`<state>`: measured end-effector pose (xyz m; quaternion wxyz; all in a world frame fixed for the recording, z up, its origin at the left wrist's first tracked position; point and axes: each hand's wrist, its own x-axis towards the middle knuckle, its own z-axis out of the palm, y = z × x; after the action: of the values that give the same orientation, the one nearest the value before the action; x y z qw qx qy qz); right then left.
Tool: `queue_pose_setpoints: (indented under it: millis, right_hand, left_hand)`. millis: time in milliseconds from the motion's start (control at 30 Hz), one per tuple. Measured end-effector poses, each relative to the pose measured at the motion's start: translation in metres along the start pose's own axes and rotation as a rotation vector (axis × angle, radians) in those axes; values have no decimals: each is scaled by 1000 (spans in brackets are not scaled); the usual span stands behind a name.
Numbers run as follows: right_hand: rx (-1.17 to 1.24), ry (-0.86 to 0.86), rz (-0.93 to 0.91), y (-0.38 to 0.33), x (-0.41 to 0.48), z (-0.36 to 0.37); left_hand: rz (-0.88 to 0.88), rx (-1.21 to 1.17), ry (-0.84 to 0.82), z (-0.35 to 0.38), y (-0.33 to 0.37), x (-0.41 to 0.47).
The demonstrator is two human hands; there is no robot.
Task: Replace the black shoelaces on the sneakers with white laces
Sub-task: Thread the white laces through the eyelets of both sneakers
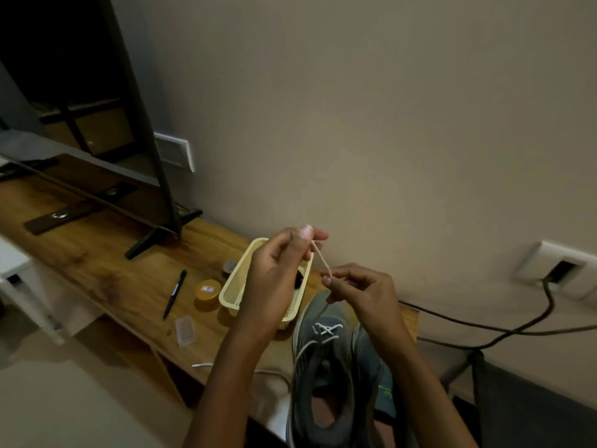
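Observation:
A grey sneaker (pixel 326 370) lies toe-away at the wooden table's right end, with a white lace (pixel 323 258) crossed through its front eyelets. My left hand (pixel 277 276) pinches the lace's upper end between thumb and fingertips above the basket. My right hand (pixel 361 292) pinches the same lace lower down, just above the shoe's toe, so a short taut stretch runs between both hands. Another white lace end (pixel 202 364) trails over the table's front edge. Something black (pixel 298 279) lies in the basket, mostly hidden by my left hand.
A cream mesh basket (pixel 235 286) stands beside the shoe. Left of it are a yellow round tin (pixel 207 291), a black pen (pixel 174 294) and a small clear plastic case (pixel 184 329). A monitor stand (pixel 151 234) occupies the table's far left. Cables (pixel 504 334) hang from a wall socket on the right.

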<state>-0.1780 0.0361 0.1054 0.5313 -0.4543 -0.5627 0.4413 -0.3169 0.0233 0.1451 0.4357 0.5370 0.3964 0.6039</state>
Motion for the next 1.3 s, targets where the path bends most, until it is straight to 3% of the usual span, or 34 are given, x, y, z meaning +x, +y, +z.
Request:
queue_pose_setpoints:
  millis: [200, 267, 433, 567, 700, 900, 1033, 1100, 1300]
  right_hand:
    - [-340, -8, 67, 26, 2, -7]
    - [-382, -26, 82, 32, 2, -8]
    - [-346, -5, 103, 34, 2, -8]
    - [-355, 6, 93, 36, 4, -6]
    - [-418, 33, 92, 42, 6, -6]
    - [-492, 114, 142, 56, 9, -12]
    - [-479, 138, 167, 59, 8, -15]
    - [-446, 97, 177, 57, 8, -13]
    - [-486, -7, 185, 57, 5, -6]
  left_hand:
    - [48, -403, 40, -7, 17, -1]
    - [51, -414, 45, -10, 23, -2]
    - [-23, -96, 14, -16, 3, 1]
    - [-277, 318, -177, -11, -56, 1]
    - [-393, 386, -263, -8, -83, -8]
    - [-301, -19, -255, -22, -46, -4]
    - [-137, -294, -33, -26, -22, -1]
    - [-90, -307, 18, -25, -17, 0]
    - [-6, -218, -78, -17, -23, 0]
